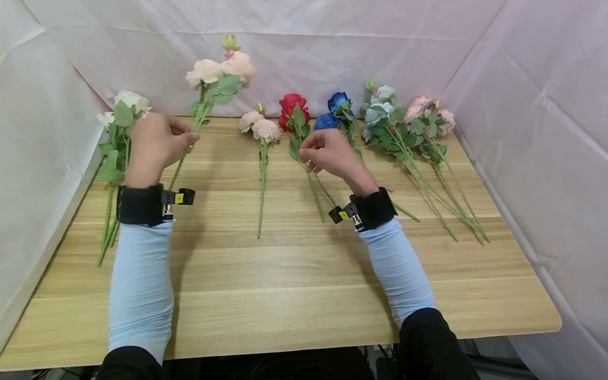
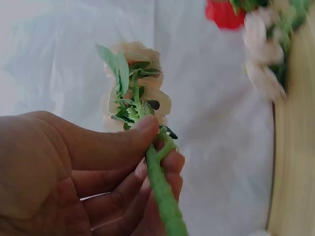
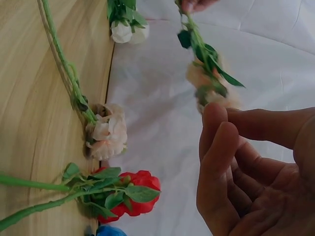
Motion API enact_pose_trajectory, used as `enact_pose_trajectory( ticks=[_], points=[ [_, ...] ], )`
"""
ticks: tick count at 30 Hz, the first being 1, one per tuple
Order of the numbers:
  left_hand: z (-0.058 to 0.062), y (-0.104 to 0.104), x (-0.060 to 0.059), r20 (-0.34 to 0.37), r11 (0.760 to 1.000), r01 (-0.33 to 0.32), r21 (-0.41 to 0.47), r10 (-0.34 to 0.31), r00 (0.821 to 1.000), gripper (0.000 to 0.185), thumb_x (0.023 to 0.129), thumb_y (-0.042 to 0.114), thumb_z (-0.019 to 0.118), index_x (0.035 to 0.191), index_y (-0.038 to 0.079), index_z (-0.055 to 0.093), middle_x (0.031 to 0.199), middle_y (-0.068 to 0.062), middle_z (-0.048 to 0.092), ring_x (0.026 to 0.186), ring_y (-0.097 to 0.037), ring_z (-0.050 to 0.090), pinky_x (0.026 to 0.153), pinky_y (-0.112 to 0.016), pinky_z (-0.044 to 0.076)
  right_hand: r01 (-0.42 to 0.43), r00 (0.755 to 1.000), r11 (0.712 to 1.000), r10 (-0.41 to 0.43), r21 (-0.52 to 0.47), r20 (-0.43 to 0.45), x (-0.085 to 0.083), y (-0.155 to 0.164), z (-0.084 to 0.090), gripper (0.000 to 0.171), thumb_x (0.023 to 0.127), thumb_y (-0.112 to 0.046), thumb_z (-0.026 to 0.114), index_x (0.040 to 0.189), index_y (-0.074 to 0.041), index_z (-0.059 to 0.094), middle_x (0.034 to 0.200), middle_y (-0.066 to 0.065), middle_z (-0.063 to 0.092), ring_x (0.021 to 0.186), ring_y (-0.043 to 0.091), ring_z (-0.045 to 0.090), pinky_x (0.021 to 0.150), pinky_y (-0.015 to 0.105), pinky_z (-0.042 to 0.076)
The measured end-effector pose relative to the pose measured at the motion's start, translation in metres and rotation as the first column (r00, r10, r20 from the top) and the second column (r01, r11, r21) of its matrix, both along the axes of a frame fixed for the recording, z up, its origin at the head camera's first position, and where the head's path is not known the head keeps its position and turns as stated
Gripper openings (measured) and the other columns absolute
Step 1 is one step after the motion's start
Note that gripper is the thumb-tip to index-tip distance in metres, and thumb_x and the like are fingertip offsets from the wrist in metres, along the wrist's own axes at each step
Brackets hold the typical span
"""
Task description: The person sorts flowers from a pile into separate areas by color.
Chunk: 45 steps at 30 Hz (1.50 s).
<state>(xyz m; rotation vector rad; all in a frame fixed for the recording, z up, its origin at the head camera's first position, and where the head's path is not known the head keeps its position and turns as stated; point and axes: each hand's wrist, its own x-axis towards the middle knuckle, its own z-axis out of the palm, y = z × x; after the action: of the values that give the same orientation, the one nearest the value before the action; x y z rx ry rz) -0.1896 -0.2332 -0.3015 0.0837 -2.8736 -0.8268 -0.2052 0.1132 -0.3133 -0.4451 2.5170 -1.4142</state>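
My left hand (image 1: pixel 159 142) pinches the green stem of a peach artificial flower (image 1: pixel 237 66) between thumb and fingers. In the left wrist view the stem (image 2: pixel 165 196) runs past the thumb, and its blooms point away from me. The stem is raised above the table, with two peach blooms and a bud at its top. My right hand (image 1: pixel 332 153) hovers in front of the red flowers (image 1: pixel 293 108), fingers loosely curled. Nothing lies between its fingertips (image 3: pixel 221 137) in the right wrist view. Another pale peach flower (image 1: pixel 266 130) lies on the table between the hands.
White flowers (image 1: pixel 133 100) lie at the left, partly behind my left hand. Blue flowers (image 1: pixel 328 121), light blue flowers (image 1: pixel 380 113) and pink flowers (image 1: pixel 446 121) lie along the back right. White cloth (image 1: pixel 304 53) walls surround the wooden table (image 1: pixel 285 301).
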Motion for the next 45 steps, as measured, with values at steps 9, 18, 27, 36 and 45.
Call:
enact_pose_trajectory(
  ticks=[9,18,27,36,45],
  points=[
    [0.001,0.072,0.008,0.024,0.967,0.188,0.173,-0.195,0.981,0.029,0.100,0.028,0.070,0.112,0.003,0.077,0.107,-0.019,0.076,0.082,-0.023,0.069,0.071,-0.033,0.052,-0.051,0.999,0.997,0.050,-0.065,-0.018,0.002,-0.012,-0.003,0.026,0.105,-0.026,0.062,0.111,-0.003,0.073,0.089,0.015,0.071,0.077,0.037,0.072,0.070,0.041,0.063],
    [-0.015,0.121,0.016,-0.080,0.918,0.331,0.219,-0.321,0.944,0.021,0.100,0.020,0.070,0.111,0.003,0.077,0.109,-0.017,0.075,0.096,-0.031,0.069,0.083,-0.042,0.054,-0.079,0.997,0.994,0.077,-0.080,-0.027,0.004,-0.018,-0.001,0.037,0.107,-0.036,0.058,0.114,-0.004,0.074,0.095,0.018,0.072,0.074,0.031,0.072,0.069,0.037,0.062],
    [-0.017,0.138,0.020,-0.023,0.858,0.312,0.408,-0.332,0.943,0.021,0.101,0.021,0.069,0.114,0.007,0.076,0.106,-0.013,0.076,0.086,-0.023,0.069,0.073,-0.033,0.055,-0.035,0.997,0.984,0.023,-0.175,-0.070,0.004,-0.017,-0.006,0.030,0.105,-0.031,0.062,0.101,-0.004,0.075,0.080,0.008,0.069,0.076,0.041,0.070,0.068,0.042,0.062],
    [-0.022,0.145,0.017,-0.040,0.842,0.349,0.412,-0.366,0.930,0.018,0.099,0.021,0.072,0.109,0.007,0.079,0.100,-0.013,0.076,0.072,-0.020,0.068,0.066,-0.027,0.052,0.010,0.992,0.985,-0.032,-0.173,-0.124,0.005,-0.015,-0.007,0.024,0.103,-0.021,0.065,0.089,-0.004,0.074,0.069,0.006,0.067,0.063,0.025,0.068,0.061,0.034,0.060],
    [-0.023,0.145,0.016,-0.022,0.832,0.349,0.432,-0.377,0.926,0.017,0.099,0.021,0.073,0.108,0.008,0.078,0.097,-0.012,0.077,0.069,-0.019,0.070,0.063,-0.028,0.055,0.009,0.990,0.988,-0.030,-0.155,-0.138,0.004,-0.015,-0.006,0.024,0.102,-0.018,0.066,0.085,-0.004,0.074,0.067,0.006,0.066,0.062,0.024,0.068,0.060,0.033,0.059]
  ],
)
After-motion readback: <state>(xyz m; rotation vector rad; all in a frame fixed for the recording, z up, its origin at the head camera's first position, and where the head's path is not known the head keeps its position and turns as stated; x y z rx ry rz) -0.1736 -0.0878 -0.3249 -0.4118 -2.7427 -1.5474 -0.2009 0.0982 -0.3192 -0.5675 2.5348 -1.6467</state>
